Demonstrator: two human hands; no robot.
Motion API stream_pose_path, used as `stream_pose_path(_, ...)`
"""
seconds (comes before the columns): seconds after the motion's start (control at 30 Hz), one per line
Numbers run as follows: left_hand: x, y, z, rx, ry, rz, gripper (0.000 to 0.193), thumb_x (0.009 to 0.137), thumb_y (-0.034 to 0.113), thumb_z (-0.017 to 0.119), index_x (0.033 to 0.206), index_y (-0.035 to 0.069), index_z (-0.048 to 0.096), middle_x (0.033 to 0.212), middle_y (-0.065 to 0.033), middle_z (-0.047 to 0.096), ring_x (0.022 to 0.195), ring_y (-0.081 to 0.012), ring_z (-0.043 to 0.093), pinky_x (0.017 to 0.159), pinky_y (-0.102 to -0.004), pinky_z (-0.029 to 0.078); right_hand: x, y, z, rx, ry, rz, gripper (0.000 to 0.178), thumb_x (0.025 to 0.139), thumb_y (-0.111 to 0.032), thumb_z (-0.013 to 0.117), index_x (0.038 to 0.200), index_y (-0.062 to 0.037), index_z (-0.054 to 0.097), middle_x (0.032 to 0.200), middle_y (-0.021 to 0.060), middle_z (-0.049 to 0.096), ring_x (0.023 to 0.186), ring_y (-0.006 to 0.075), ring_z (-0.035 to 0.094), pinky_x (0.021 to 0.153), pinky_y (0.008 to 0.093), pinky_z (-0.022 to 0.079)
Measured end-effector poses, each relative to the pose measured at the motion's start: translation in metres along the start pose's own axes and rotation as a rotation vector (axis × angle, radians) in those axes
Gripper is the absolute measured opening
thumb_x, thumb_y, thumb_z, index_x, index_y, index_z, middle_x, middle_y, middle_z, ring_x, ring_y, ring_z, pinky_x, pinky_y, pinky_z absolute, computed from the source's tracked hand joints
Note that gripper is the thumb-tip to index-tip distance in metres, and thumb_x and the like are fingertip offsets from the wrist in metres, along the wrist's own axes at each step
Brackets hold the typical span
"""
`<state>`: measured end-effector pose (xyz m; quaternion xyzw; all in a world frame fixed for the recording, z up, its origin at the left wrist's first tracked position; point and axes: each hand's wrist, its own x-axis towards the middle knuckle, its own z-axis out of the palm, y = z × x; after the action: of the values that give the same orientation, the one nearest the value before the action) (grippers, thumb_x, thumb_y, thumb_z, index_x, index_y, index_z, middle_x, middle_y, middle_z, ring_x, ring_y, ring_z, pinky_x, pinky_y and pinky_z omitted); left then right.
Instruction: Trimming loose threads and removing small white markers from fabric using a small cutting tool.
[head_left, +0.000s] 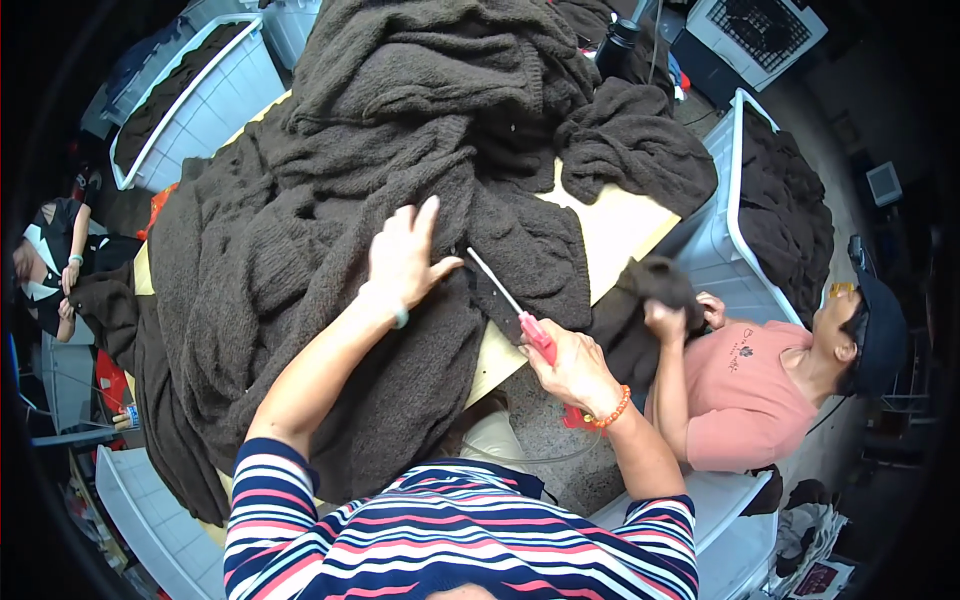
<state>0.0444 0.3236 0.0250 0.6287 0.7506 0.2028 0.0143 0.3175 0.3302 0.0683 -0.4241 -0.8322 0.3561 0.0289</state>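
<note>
A large heap of dark brown knitted garments (300,230) covers most of the table in front of me. My left hand (402,258) lies flat on the knit, fingers spread and thumb pointing right. In my right hand (575,370) is an air blow gun (538,338) with a red body and a long thin metal nozzle. Its nozzle points up and left, and the tip is at the knit just right of my left thumb. A thin hose (560,458) curves below my right hand. A few pale specks dot the knit near the tip.
At right, a person in a pink shirt (745,400) handles a brown knit piece. Another person (55,255) holds knitwear at far left. Plastic bins (738,190) with brown knits stand around the yellow tabletop (625,235). A dark cylindrical object (617,45) stands at the back.
</note>
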Motion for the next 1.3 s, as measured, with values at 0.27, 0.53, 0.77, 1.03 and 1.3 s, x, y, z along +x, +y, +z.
stream_pose_path(0.27, 0.041, -0.035, 0.068, -0.172, -0.043, 0.039, 0.028, 0.078, 0.012, 0.073, 0.104, 0.005, 0.066, 0.093, -0.0143, 0.064, 0.082, -0.0318, 0.065, 0.076, -0.0377, 0.052, 0.029, 0.011, -0.026, -0.066, -0.006, 0.112, 0.024, 0.089, -0.029, 0.063, 0.101, -0.0085, 0.063, 0.088, 0.0189, 0.07, 0.087, 0.0398, 0.067, 0.078, 0.0478, 0.052)
stream_pose_path(0.53, 0.021, -0.068, 0.047, -1.21, -0.144, -0.409, 0.017, 0.089, 0.014, 0.072, 0.099, 0.0, 0.069, 0.085, 0.0012, 0.068, 0.073, -0.0059, 0.059, 0.067, -0.023, 0.048, 0.038, -0.01, -0.027, -0.071, -0.276, -0.073, 0.031, 0.087, -0.033, 0.064, 0.107, -0.0099, 0.065, 0.088, 0.0211, 0.069, 0.087, 0.0431, 0.066, 0.079, 0.05, 0.052)
stream_pose_path(0.77, -0.015, -0.08, 0.043, -1.371, -0.128, -0.473, 0.029, 0.088, 0.014, 0.074, 0.111, -0.002, 0.067, 0.098, -0.0021, 0.07, 0.083, -0.0071, 0.062, 0.075, -0.0221, 0.049, 0.032, -0.029, -0.014, -0.135, -0.286, -0.099, 0.028, 0.088, -0.033, 0.062, 0.104, -0.0098, 0.065, 0.086, 0.023, 0.068, 0.087, 0.0434, 0.066, 0.079, 0.0518, 0.052)
stream_pose_path(1.03, -0.034, -0.076, 0.028, -1.385, -0.104, -0.511, 0.031, 0.087, 0.017, 0.075, 0.111, -0.002, 0.067, 0.103, -0.0041, 0.07, 0.092, -0.0117, 0.063, 0.083, -0.0257, 0.05, -0.001, -0.046, 0.01, -0.134, -0.234, -0.218, 0.026, 0.087, -0.029, 0.062, 0.102, -0.0085, 0.066, 0.083, 0.0225, 0.069, 0.081, 0.0426, 0.068, 0.072, 0.0519, 0.054)
stream_pose_path(1.3, -0.064, -0.076, 0.015, -1.592, -0.067, -0.604, 0.028, 0.087, 0.012, 0.074, 0.11, -0.002, 0.067, 0.099, -0.0054, 0.071, 0.084, -0.0124, 0.065, 0.078, -0.0276, 0.054, -0.017, -0.065, 0.02, -0.118, -0.257, -0.205, 0.023, 0.087, -0.027, 0.061, 0.096, -0.0071, 0.067, 0.081, 0.0232, 0.068, 0.08, 0.0421, 0.068, 0.075, 0.0515, 0.054)
